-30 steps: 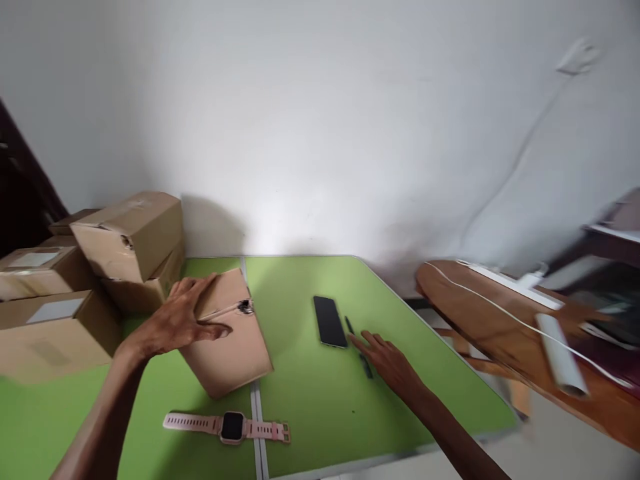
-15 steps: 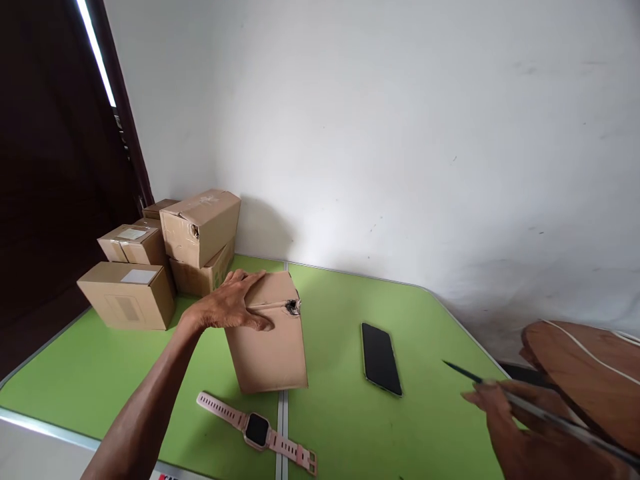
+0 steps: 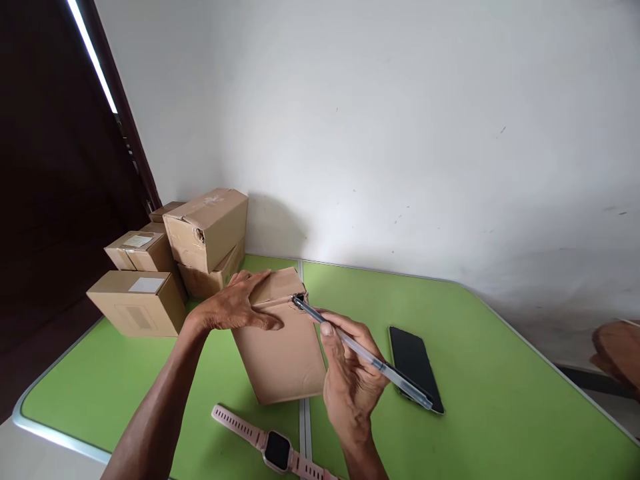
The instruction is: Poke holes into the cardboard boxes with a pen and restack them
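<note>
Left hand (image 3: pixel 227 307), fingers spread, lies on the cardboard box (image 3: pixel 283 357) on the green table (image 3: pixel 480 373), right hand (image 3: pixel 353 380) pinches the pen (image 3: pixel 360 350), tip at the torn hole (image 3: pixel 302 295); firm bracing and light pen control should work best.

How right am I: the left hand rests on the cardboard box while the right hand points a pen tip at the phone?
Not quite: the head view shows the right hand pointing the pen tip at the torn hole in the box. The rest stands.
</note>
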A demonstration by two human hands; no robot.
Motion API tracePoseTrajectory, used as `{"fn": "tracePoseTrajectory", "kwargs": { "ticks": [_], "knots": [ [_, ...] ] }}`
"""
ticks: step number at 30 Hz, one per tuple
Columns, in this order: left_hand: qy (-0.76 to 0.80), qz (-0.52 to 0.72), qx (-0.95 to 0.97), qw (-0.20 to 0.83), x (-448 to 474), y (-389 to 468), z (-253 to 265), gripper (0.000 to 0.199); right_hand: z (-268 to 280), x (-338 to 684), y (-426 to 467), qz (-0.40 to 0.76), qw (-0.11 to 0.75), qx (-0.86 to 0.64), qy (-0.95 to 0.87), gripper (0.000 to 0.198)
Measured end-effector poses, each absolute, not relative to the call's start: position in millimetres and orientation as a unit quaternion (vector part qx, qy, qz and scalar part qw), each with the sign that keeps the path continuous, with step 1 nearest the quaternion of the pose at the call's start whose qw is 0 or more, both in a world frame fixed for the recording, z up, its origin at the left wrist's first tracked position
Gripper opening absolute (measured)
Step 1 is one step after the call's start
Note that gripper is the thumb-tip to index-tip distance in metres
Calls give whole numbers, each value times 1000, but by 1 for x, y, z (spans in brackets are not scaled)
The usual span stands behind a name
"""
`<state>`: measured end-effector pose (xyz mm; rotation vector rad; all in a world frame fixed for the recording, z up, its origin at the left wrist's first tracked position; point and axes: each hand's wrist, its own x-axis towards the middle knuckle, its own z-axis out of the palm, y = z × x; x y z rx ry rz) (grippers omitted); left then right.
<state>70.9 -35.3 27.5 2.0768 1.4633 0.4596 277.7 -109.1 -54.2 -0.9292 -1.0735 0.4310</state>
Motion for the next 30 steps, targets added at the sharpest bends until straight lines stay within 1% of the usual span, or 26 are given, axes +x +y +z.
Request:
{"fn": "tracePoseTrajectory", "kwargs": {
  "ticks": [3,11,15,18,21,26,30],
  "knots": [
    [546,165,768,291,70,-33,27,113,-54,278,-109,184,738,-416,-499,12],
    [554,151,761,303,71,-28,26,116,-52,279,-108,154,693,-462,-531,19],
    [549,130,765,311,71,-29,30,119,-49,280,-109,152,685,-455,-548,15],
    [549,128,763,316,70,-30,31,119,-46,282,-108,157,689,-435,-558,11],
    [549,132,759,325,70,-31,31,120,-45,286,-109,164,697,-416,-560,11],
    [548,140,757,327,68,-30,29,120,-45,288,-110,163,718,-423,-528,6],
    [544,141,763,319,65,-30,28,119,-39,286,-111,151,733,-435,-501,9]
  ]
}}
